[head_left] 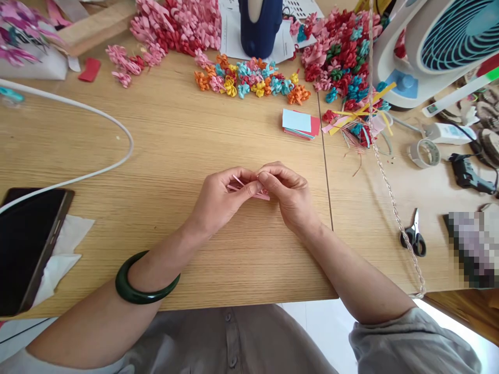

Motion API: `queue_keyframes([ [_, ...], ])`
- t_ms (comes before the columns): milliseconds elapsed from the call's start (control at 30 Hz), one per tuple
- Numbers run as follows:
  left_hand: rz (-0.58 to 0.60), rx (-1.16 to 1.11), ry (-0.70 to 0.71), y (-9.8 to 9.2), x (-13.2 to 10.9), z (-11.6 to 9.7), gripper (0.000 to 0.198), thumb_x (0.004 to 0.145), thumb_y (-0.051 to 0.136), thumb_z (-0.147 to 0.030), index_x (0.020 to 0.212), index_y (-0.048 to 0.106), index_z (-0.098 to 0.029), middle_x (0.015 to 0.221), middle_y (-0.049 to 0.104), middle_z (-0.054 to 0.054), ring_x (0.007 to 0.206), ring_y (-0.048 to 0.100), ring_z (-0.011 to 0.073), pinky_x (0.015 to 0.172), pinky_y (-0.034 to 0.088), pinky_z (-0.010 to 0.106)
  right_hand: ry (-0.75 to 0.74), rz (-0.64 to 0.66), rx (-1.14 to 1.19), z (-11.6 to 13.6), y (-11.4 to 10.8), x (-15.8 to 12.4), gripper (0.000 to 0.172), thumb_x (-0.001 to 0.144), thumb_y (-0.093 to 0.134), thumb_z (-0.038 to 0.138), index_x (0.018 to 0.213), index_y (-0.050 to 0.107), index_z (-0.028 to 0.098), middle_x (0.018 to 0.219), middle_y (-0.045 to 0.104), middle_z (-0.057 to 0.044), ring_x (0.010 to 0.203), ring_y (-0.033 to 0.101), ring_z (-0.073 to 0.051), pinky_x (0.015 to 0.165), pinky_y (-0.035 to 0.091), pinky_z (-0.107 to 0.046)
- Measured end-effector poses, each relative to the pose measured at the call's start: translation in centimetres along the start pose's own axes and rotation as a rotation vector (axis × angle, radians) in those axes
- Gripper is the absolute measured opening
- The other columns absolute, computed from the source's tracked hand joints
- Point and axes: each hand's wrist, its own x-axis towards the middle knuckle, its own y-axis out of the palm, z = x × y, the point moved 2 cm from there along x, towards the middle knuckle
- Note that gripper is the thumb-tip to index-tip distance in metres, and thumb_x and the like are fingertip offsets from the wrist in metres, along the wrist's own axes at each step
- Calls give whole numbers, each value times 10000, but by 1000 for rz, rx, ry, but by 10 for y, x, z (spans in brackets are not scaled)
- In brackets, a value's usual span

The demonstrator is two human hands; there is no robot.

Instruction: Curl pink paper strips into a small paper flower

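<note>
Both hands meet above the middle of the wooden table (187, 135). My left hand (226, 197) is closed on thin pink paper strips (262, 196), whose ends poke out between thumb and fingers. My right hand (288, 195) pinches at the same strips, thumb and forefinger touching the left fingertips. How the strips are folded or joined is hidden by the fingers. Beyond the hands lies a small stack of light blue and red paper pieces (297, 121). A row of small looped paper flowers (253, 78) in orange, blue, pink and yellow lies farther back.
Pink and red paper flowers (179, 26) are heaped at the back. A dark blue cup (260, 26) and a fan (429, 52) stand there too. At right are scissors (415, 236), tape (424, 153) and a glue gun (470, 174). A phone (31, 239) and white cable (97, 109) lie left.
</note>
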Motion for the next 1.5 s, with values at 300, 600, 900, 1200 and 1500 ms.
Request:
queue_keyframes([
  [300,67,29,14,-5,0,-2,170,876,784,-416,840,811,-253,852,808,17,826,781,224,870,642,360,-7,21,-7,2,0,-1,280,780,860,444,756,719,204,752,653,38,633,542,-72,610,461,-247],
  [600,-51,171,70,-6,-1,-6,314,939,682,-456,696,797,-294,767,791,-7,819,755,227,858,626,362,-18,40,-69,0,1,-2,318,787,850,512,793,747,212,774,671,28,640,560,-78,625,501,-252],
  [900,-89,127,81,-9,3,-1,193,904,747,-380,756,812,-274,807,805,-8,808,765,210,867,630,351,26,25,-65,-5,-4,0,172,844,782,386,899,780,224,867,767,9,784,677,-111,788,572,-280],
  [1200,-140,202,86,-12,3,0,82,844,796,-346,855,833,-274,872,820,-3,818,777,215,835,653,348,-1,29,-103,-6,-5,2,222,842,787,410,881,726,200,856,736,5,777,666,-108,758,566,-270],
  [1500,-180,234,80,-11,2,-6,51,796,837,-320,821,835,-276,825,816,-12,765,748,189,730,616,298,53,134,-92,-4,-1,3,432,761,848,586,858,678,201,718,657,35,643,597,-91,629,525,-253],
])
